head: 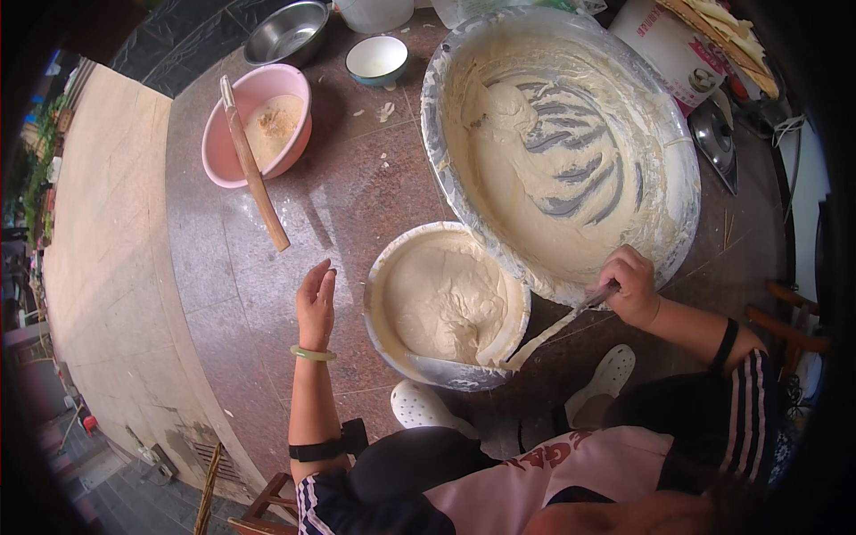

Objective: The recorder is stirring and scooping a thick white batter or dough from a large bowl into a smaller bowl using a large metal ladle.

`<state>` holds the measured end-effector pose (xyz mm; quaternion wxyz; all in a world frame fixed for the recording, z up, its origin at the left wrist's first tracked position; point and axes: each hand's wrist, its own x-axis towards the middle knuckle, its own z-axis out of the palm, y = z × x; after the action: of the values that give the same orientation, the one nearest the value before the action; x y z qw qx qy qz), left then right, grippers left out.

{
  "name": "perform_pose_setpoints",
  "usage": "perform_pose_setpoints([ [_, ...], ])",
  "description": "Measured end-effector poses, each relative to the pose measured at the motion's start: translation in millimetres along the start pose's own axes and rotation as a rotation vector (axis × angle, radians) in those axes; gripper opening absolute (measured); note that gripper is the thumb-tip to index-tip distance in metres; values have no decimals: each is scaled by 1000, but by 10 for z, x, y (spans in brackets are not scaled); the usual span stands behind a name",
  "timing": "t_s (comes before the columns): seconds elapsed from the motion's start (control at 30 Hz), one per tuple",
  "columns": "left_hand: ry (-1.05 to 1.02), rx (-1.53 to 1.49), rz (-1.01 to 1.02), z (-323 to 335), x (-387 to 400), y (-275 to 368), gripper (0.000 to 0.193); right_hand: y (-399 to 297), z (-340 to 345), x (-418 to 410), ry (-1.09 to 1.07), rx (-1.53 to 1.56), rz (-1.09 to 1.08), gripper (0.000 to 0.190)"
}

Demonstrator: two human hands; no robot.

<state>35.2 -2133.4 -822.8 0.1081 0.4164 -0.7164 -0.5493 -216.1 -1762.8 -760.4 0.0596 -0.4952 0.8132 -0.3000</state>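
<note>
My right hand [628,284] grips the handle of a batter-coated stirring tool [558,328], whose far end rests at the near rim of a round metal basin [451,381] of thick, sticky dough [441,294]. Touching that basin, a much larger metal basin [438,160] has wet dough [495,167] smeared over its bottom and walls. My left hand [315,301], with a bangle at the wrist, is held over the floor left of the smaller basin, holding nothing. Beyond it, a wooden stick [251,167] lies across a pink plastic bowl [214,140] with pale liquid in it.
A steel bowl [287,33] and a small white-lined bowl [376,59] stand at the far side. A printed sack [659,40] and a dark lid [714,137] are at the far right. My white clogs [421,406] are close to the smaller basin; a wooden chair [264,501] is at lower left.
</note>
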Motion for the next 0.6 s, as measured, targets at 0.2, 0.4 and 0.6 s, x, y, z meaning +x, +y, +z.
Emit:
perform_pose_setpoints([
  [0.2,-1,16,8,-2,5,-29,35,-8,-18,78,116,-2,-59,23],
  [0.4,-2,32,-2,-17,0,-27,36,25,-28,84,84,22,-27,24],
  [0.6,-12,1,-35,7,-29,90,33,99,-197,168,-110,229,80,33],
])
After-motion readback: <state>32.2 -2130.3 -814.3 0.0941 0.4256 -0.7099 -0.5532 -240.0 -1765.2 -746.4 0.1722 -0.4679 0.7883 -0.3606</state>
